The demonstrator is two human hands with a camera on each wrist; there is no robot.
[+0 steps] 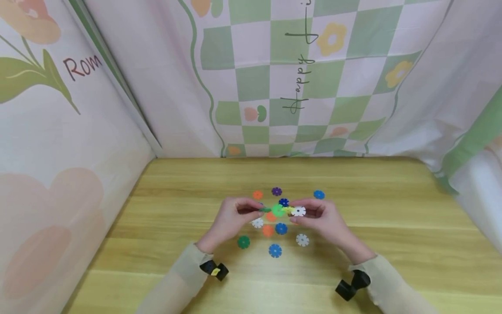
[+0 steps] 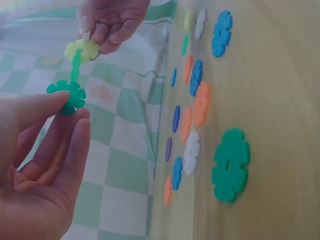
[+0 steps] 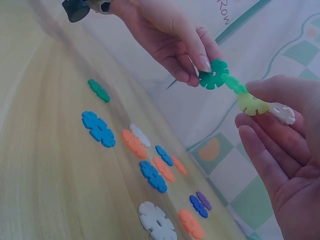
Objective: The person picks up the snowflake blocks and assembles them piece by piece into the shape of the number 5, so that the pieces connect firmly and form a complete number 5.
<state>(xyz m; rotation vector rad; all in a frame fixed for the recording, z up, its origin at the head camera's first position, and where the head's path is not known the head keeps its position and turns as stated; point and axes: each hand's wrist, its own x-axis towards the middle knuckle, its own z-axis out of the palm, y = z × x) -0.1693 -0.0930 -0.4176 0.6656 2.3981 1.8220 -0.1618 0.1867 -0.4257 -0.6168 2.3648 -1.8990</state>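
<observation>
A short chain of interlocking plastic snowflake discs stretches between my two hands above the table. At its left end my left hand (image 1: 231, 216) pinches a dark green disc (image 2: 70, 96) between thumb and fingers. Joined to that one is a bright green disc (image 1: 278, 210), seen edge-on in the left wrist view. A yellow disc (image 3: 252, 104) follows, pinched by my right hand (image 1: 322, 218), and a white disc (image 1: 298, 211) sits at the right end, near the right fingers.
Loose discs lie scattered on the wooden table (image 1: 176, 261) below the hands: a green disc (image 1: 243, 242), blue discs such as one in front (image 1: 275, 250), a white disc (image 1: 302, 240), a purple disc (image 1: 276, 191) and several orange ones. A patterned curtain (image 1: 251, 83) stands behind.
</observation>
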